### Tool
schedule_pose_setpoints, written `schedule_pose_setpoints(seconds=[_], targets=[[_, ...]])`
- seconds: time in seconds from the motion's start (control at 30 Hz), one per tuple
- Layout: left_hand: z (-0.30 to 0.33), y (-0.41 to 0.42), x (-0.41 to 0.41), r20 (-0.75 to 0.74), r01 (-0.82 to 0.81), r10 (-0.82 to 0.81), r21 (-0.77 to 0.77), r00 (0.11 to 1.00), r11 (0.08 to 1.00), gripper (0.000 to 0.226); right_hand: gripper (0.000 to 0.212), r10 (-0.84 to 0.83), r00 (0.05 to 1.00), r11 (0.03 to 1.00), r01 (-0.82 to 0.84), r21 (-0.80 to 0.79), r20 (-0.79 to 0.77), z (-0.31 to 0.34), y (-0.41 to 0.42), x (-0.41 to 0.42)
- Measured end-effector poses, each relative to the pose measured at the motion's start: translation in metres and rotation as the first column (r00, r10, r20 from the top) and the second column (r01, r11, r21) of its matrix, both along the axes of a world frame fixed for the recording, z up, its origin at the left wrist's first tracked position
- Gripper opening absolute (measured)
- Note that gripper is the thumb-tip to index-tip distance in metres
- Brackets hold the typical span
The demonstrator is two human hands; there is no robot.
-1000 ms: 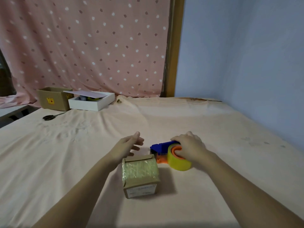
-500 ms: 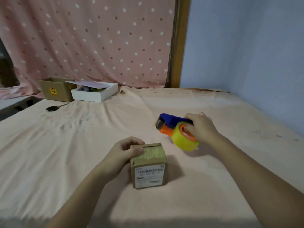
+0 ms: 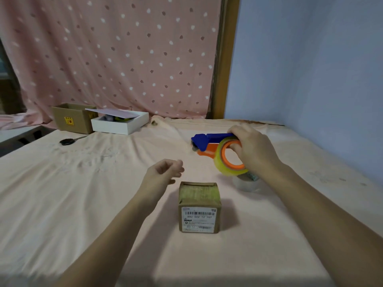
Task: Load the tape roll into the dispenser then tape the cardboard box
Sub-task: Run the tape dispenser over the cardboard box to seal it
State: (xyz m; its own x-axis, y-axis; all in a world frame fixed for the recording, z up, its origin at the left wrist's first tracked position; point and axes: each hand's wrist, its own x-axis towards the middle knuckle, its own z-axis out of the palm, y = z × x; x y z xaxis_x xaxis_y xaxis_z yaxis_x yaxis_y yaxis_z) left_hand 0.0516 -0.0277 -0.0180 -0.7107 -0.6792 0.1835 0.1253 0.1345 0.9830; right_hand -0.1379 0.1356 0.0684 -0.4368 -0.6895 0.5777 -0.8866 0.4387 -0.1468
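Dispenser [image 3: 209, 142] with tape roll [image 3: 229, 160] was gripped right of centre by the right hand [image 3: 253, 149]
Left hand [image 3: 164, 172] was loosely curled, empty; unsteadied, the cardboard box [image 3: 198, 206] could be tipped

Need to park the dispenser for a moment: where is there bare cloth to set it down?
Open cloth lies left of the small cardboard box, between it and the scissors, and in front of the box. It is tighter right of the box, where a clear roll sits under the dispenser gripped by the right hand.
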Motion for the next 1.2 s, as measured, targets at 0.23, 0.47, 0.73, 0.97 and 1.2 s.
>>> schedule_pose_setpoints(seconds=[0.23, 0.47, 0.73, 0.97, 1.2], targets=[[0.059, 0.007, -0.002, 0.094, -0.004, -0.025, 0.297, 0.995, 0.955, 0.051, 0.041, 0.125, 0.969, 0.990, -0.137, -0.043, -0.214, 0.009, -0.002, 0.025], [0.053, -0.001, 0.020, 0.089, 0.031, -0.058, 0.276, 0.994, 0.961, 0.028, 0.057, 0.175, 0.934, 0.980, -0.197, -0.041, -0.311, 0.012, 0.006, 0.032], [0.051, 0.004, 0.036, 0.167, 0.100, -0.157, 0.307, 0.973, 0.946, 0.020, 0.055, 0.340, 0.889, 0.939, -0.340, 0.057, -0.307, 0.015, 0.031, 0.036], [0.043, 0.016, 0.044, 0.099, 0.100, -0.151, 0.400, 0.984, 0.911, 0.013, 0.054, 0.409, 0.890, 0.903, -0.426, -0.050, -0.201, 0.015, 0.039, 0.039], [0.034, 0.019, 0.050, 0.184, 0.016, -0.079, 0.320, 0.980, 0.947, 0.011, 0.063, 0.432, 0.894, 0.899, -0.417, 0.132, -0.116, 0.018, 0.044, 0.036]])
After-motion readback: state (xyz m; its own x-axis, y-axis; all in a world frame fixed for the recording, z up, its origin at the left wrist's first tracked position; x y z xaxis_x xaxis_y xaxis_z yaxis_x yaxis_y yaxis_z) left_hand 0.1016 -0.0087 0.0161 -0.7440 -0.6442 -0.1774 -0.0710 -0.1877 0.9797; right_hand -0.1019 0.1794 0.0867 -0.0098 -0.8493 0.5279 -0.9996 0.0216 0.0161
